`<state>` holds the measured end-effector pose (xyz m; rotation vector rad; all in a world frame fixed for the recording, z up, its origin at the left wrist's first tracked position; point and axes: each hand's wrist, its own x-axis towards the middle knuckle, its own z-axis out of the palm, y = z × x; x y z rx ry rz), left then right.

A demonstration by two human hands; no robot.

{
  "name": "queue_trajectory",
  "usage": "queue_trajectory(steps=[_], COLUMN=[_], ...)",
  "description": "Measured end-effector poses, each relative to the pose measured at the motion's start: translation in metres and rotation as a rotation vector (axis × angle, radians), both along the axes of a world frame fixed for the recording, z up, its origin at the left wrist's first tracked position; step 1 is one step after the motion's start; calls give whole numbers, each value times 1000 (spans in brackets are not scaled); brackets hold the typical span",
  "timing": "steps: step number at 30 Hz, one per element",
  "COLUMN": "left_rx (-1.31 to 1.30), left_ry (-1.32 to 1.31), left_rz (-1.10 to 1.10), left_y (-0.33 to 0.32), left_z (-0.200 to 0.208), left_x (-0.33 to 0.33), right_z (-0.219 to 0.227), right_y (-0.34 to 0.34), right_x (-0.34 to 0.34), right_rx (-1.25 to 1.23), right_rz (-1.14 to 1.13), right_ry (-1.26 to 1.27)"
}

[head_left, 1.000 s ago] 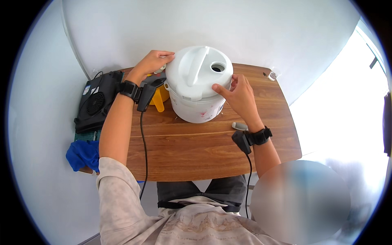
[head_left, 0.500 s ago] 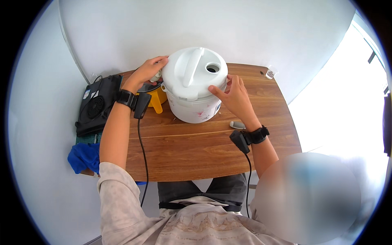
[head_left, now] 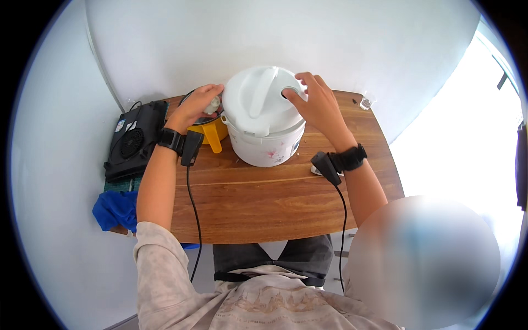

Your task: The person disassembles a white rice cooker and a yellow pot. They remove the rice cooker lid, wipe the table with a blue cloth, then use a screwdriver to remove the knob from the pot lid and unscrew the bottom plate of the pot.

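A white rice cooker [head_left: 264,149] with a pink flower print stands toward the back of the table, its lid [head_left: 242,102] on top. A raised handle bar [head_left: 258,96] runs across the lid. My left hand [head_left: 190,109] is at the cooker's left side, fingertips by the lid's rim. Between its thumb and fingers is a small pale plastic piece [head_left: 212,105]. My right hand [head_left: 320,104] is over the lid's right part, with thumb and fingers apart around the round hole, which it mostly covers. I see nothing held in it.
Left of the cooker stands a yellow pot [head_left: 212,133] with a dark lid. A black appliance with a fan grille [head_left: 131,144] and a blue cloth [head_left: 115,210] lie at the table's left. A clear cup [head_left: 366,102] stands back right. Cables hang from both wrist straps.
My right hand has moved from the lid's right rim up and inward over the round hole. My left hand has shifted slightly, showing more of the pale plastic piece.
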<state>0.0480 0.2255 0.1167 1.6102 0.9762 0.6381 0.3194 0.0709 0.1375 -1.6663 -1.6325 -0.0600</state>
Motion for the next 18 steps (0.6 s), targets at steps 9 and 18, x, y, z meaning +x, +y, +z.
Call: queue_trajectory(steps=[9,18], left_rx=[26,238], left_ry=[-341,-184], left_rz=[39,-81], left_y=[-6,-64], left_z=[22,63], left_x=[-16,6], right_z=[25,43], right_y=[27,24], right_x=[-23,-21], right_rx=[11,-36], right_rz=[144,256], right_ry=[99,143])
